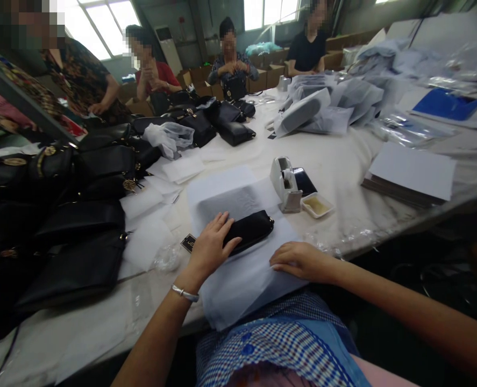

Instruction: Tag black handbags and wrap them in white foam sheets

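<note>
Left fingers (221,222) spread on black pouch (255,229); right fingers (282,256) touch white paper (238,290), grip unclear.

Both forearms reach inward, hands low and palms down
The left hand (216,242) spreads its thumb from its fingers, a bangled wrist behind; the right hand (298,260) lies flatter, its fingers seemingly curled a little.

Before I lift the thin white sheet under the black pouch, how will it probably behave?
The white sheet looks light and likely floppy, as its near end droops over the edge of the table. It may drag or tip the black pouch, which lies on it.
</note>
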Demonstrator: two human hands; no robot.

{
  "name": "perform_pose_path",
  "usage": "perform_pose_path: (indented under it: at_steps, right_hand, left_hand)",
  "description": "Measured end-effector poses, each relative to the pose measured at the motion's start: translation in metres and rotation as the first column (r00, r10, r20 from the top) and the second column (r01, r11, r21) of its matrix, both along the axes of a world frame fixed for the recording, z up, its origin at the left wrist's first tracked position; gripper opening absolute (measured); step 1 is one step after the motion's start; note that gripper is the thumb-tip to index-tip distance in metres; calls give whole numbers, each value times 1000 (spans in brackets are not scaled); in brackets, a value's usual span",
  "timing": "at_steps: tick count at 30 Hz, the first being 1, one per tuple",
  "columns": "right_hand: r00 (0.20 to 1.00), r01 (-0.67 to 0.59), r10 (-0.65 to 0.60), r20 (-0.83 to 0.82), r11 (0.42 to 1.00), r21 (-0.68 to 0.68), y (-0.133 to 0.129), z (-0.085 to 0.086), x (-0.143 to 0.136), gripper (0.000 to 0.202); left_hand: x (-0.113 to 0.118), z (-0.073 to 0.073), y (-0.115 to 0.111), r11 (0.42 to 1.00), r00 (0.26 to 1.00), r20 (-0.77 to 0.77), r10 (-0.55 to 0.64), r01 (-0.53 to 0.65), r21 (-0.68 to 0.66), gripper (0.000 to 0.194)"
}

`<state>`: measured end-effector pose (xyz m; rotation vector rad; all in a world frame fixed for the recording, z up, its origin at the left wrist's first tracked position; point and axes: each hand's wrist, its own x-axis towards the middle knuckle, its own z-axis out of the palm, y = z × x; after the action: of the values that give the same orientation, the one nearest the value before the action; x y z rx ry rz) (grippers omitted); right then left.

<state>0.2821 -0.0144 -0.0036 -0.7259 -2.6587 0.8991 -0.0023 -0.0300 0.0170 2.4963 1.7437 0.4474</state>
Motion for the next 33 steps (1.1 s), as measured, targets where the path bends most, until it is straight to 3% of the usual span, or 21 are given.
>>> perform_pose_path:
  at_steps: [7, 10, 13, 16, 18, 21, 25, 33]
  right_hand:
    - [974, 209, -208, 85, 978, 3, 47, 43, -30, 32]
    - [963, 233, -236, 132, 972, 41, 72, 57, -43, 38]
    - [960, 220, -228, 163, 973, 64, 87, 65, -52, 40]
    - [959, 274, -282, 37, 951, 140, 87, 67, -57, 35]
    - [958, 288, -280, -64, 930, 228, 81, 64, -60, 49]
    - [981, 194, -177, -78, 909, 369, 77, 55, -66, 68]
    - [994, 95, -110, 9, 888, 449, 90, 40, -73, 38]
    - [975, 194, -221, 20, 896, 400, 111, 29, -72, 27]
  left_hand:
    - [-9, 49, 12, 960, 1000, 28, -8, 15, -280, 57]
    - [-12, 59, 16, 954, 997, -10, -80, 73, -291, 57]
    - [-10, 54, 18, 978, 997, -44, -62, 52, -200, 42]
    - [-5, 43, 18, 990, 998, -35, 46, -50, -133, 13]
    - [-4, 37, 19, 990, 997, -21, 76, -78, -116, 13]
    - [-5, 33, 21, 990, 996, 1, 90, -89, -105, 16]
    - [-9, 28, 24, 989, 994, -1, 107, -106, -98, 21]
    - [-13, 20, 31, 984, 987, -37, 157, -160, -77, 21]
